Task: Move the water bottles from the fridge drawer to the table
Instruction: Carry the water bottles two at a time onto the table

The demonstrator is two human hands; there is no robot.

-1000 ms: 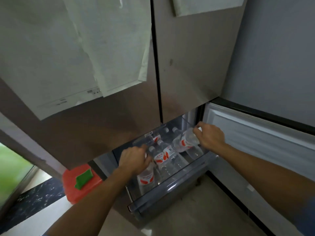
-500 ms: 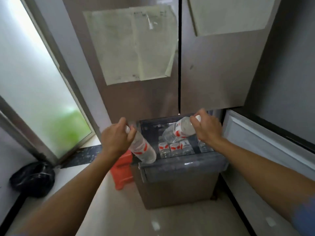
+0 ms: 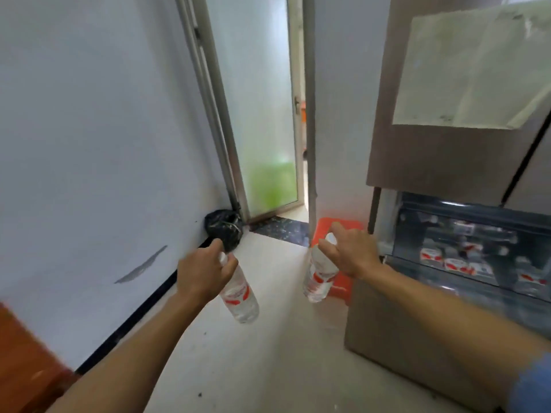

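Water bottles hang by their necks over the floor, one (image 3: 240, 293) clamped in the left hand (image 3: 202, 271), another (image 3: 319, 277) in the right hand (image 3: 353, 253); more bottles (image 3: 456, 263) lie in the open fridge drawer (image 3: 441, 296) alongside.

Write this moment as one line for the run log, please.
left hand: holds bottle by neck | right hand: holds bottle by neck | fridge drawer: open, more bottles inside | table: not in view

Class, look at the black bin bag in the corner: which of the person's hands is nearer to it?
Left. The left hand is just below the black bag; the right hand is off to its right, near the fridge drawer.
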